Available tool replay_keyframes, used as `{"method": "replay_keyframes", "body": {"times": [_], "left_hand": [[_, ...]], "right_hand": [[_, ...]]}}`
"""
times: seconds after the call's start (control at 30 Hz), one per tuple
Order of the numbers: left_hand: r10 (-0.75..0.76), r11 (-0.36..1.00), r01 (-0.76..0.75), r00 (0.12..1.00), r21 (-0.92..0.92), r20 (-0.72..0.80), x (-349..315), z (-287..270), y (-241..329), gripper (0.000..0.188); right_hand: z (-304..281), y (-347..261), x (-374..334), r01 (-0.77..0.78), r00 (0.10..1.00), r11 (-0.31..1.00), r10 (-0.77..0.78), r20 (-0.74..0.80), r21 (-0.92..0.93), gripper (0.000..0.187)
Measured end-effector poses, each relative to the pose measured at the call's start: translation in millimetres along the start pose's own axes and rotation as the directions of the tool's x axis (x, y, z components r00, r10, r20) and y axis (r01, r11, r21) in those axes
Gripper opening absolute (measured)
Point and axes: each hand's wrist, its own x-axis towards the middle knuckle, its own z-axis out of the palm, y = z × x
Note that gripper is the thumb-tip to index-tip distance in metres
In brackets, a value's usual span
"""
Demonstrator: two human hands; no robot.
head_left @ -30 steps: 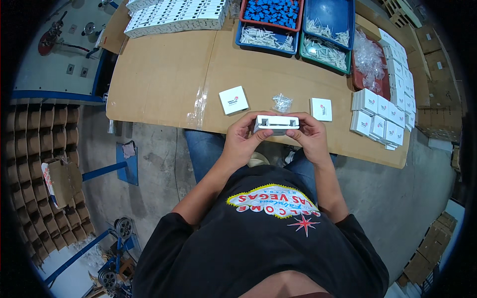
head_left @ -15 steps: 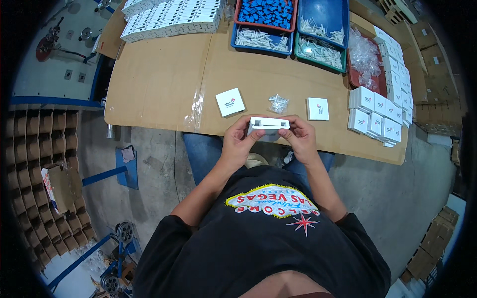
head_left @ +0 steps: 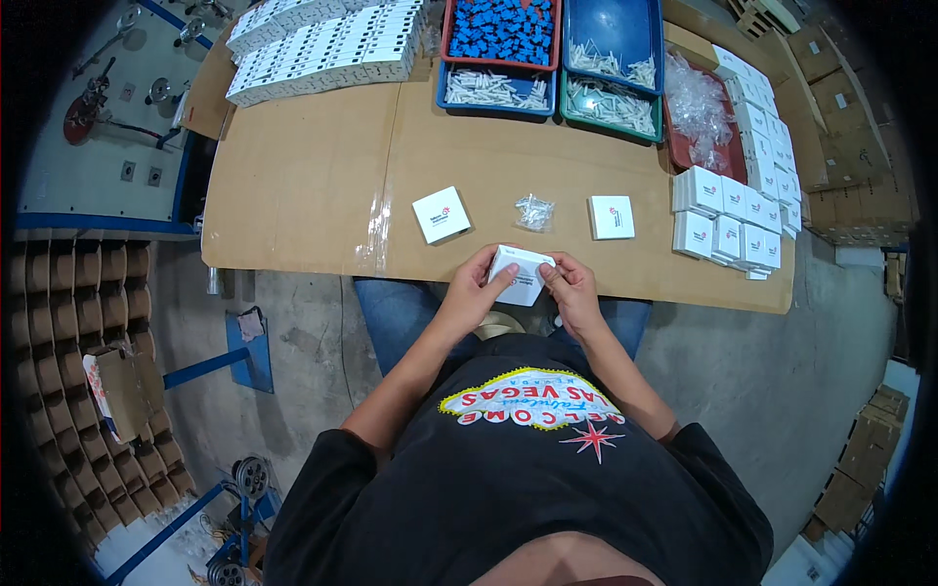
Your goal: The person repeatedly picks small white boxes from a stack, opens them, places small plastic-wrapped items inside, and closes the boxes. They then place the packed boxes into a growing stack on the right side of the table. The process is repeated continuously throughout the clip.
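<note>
Fingers of the left hand (head_left: pixel 475 288) and right hand (head_left: pixel 577 296) pinch a white carton (head_left: pixel 519 277) from both sides at the near edge of the tabletop (head_left: pixel 303 186). Beyond lie a left box (head_left: pixel 442 215), clear plastic packet (head_left: pixel 534 213) and right box (head_left: pixel 613 218); farther, a blue tray (head_left: pixel 496 112).

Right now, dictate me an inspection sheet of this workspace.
Surface: cardboard table top, clear tape along a seam.
Job's things: white box, held at the table's near edge.
Hands: left hand and right hand both grip it.
Clutter: two loose boxes, small clear bag between them; blue parts and white pieces in trays; stacked boxes.
Cables: thin dark line on the floor, cable or crack unclear.
Surroundings: concrete floor, divided cardboard left, cartons right.
</note>
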Motion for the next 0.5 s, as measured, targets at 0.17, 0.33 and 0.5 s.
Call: {"method": "replay_keyframes", "body": {"times": [0.17,0.33,0.5], "left_hand": [[0.020,0.999,-0.022,0.998,0.041,0.057,8,-4,2,0.032],[-0.012,0.987,-0.004,0.995,0.163,0.099,14,-9,3,0.043],[0.284,0.779,-0.231,0.959,0.583,0.001,23,-28,7,0.069]], "right_hand": [[-3,-13,2,-0.048,0.999,0.999,0.048,0.022,0.010,0.026],[-11,-31,12,0.118,0.989,0.893,-0.066,0.133,-0.434,0.030],[-39,-56,19,0.029,0.964,0.937,-0.117,-0.237,-0.348,0.029]]}}
